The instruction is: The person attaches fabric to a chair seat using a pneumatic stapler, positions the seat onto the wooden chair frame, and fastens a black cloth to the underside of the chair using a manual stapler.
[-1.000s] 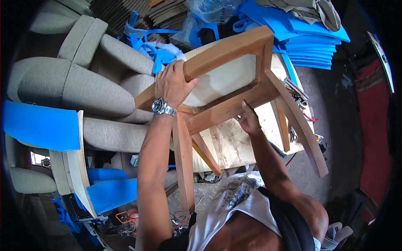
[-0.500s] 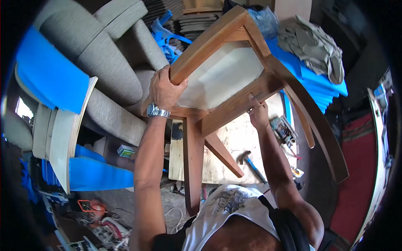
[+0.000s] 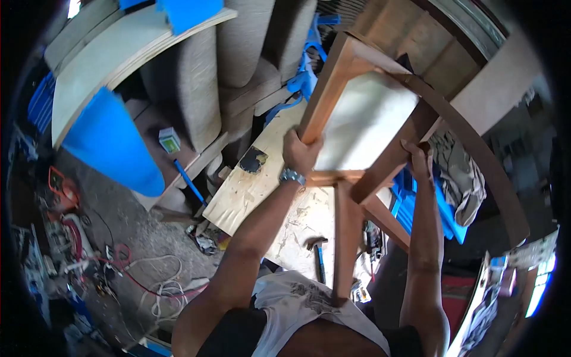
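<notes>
A brown wooden chair frame (image 3: 349,238) is held up over the workbench, tilted, with a pale seat panel (image 3: 369,119) set inside its rails. My left hand (image 3: 302,152), a metal watch on its wrist, is closed around the corner of the rail on the chair's left side. On the other side, my right hand (image 3: 420,159) grips the broad rail, its thumb showing on the near face and the other fingers partly hidden. Below the chair, a hammer (image 3: 320,262) with a blue handle lies on the plywood workbench (image 3: 238,193), near my shirt.
Grey upholstered pieces (image 3: 199,89) stand at the back left, beside a curved panel (image 3: 80,89) with blue covering. A small green-and-white box (image 3: 169,140) rests near them. Cables (image 3: 163,282) cross the floor at left. A crumpled beige cloth (image 3: 458,178) lies on blue material at right.
My view has swung and tilted, showing more floor and bench at left. The chair has shifted right over the bench, with both hands keeping their hold.
</notes>
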`<state>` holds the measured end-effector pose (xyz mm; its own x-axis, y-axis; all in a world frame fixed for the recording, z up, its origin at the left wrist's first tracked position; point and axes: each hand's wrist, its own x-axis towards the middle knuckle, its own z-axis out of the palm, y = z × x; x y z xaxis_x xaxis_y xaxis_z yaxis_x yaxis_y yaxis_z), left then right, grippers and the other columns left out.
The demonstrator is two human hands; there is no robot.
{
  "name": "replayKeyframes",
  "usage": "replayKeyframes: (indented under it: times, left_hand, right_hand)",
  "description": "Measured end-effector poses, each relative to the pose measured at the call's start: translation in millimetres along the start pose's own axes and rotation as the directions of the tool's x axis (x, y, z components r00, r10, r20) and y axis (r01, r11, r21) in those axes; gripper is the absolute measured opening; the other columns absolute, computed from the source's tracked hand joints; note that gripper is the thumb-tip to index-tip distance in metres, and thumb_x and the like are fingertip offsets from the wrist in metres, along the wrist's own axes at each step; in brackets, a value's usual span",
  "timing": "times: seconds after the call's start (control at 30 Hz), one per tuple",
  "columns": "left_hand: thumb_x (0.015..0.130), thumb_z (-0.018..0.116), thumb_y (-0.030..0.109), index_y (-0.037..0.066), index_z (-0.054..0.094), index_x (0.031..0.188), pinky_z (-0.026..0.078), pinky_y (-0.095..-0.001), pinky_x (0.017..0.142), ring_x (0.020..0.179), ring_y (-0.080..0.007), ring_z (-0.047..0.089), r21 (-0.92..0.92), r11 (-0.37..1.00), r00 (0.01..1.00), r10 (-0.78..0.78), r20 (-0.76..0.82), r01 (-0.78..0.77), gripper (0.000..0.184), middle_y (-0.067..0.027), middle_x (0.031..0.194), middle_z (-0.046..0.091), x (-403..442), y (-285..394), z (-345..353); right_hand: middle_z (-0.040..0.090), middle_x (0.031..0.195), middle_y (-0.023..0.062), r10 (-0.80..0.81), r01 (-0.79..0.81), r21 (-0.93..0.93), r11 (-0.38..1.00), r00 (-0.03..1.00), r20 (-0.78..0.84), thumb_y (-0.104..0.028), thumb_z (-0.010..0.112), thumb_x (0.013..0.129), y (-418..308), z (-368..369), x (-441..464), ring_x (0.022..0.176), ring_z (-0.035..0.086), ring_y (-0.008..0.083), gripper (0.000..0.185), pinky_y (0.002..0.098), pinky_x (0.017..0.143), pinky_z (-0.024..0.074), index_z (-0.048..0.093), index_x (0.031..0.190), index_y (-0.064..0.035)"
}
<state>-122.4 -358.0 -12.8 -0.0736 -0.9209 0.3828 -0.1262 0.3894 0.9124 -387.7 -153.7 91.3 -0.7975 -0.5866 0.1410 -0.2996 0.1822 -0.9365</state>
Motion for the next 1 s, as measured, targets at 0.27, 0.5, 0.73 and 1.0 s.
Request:
replayKeyframes:
  times: [0.27,0.5,0.73,1.0]
  left_hand:
    - [0.095,0.061,0.043,-0.006,0.043,0.118,0.049,-0.0377,0.075,0.088,-0.0247,0.060,-0.176,0.782,0.785,-0.527,0.325,0.598,0.057,-0.0169,0.096,0.062,-198.2,-69.4,-9.9]
    - [0.090,0.055,0.061,0.000,0.042,0.125,0.048,-0.0487,0.093,0.107,-0.0287,0.055,-0.138,0.280,0.287,-0.608,0.740,0.950,0.071,-0.0151,0.115,0.052,-328.6,-151.5,-21.3]
    - [0.081,0.057,0.075,0.002,0.040,0.133,0.051,-0.0419,0.095,0.113,-0.0270,0.055,-0.191,-0.171,0.033,-0.655,0.755,0.967,0.091,-0.0163,0.122,0.053,-373.4,-146.9,-56.8]
    - [0.073,0.055,0.084,0.006,0.020,0.151,0.039,-0.0450,0.110,0.137,-0.0293,0.037,-0.129,-0.222,-0.075,-0.726,0.684,0.966,0.115,-0.0196,0.151,0.031,-347.5,-184.0,-74.6]
  right_hand:
    - [0.069,0.087,0.0112,-0.092,0.292,-0.505,0.812,0.919,0.384,-0.015,0.068,0.077,6.3,25.0,-9.8,0.072,0.064,0.0207,0.026,0.0357,0.064,0.0512,0.068,0.099,-0.0011]
    - [0.066,0.111,0.0189,-0.009,0.586,-0.643,0.493,0.742,0.670,-0.010,0.059,0.071,2.6,114.8,-65.3,0.106,0.062,0.0365,0.047,0.0468,0.094,0.0481,0.061,0.117,-0.0046]
    - [0.069,0.100,0.0189,0.256,0.565,-0.702,0.433,0.670,0.697,-0.006,0.056,0.076,-6.3,206.3,-124.9,0.098,0.067,0.0363,0.036,0.0461,0.086,0.0539,0.061,0.112,-0.0035]
    - [0.068,0.102,0.0207,0.227,0.542,-0.694,0.473,0.687,0.691,-0.006,0.054,0.079,24.9,234.8,-156.5,0.098,0.067,0.0383,0.038,0.0478,0.086,0.0529,0.056,0.117,-0.0028]
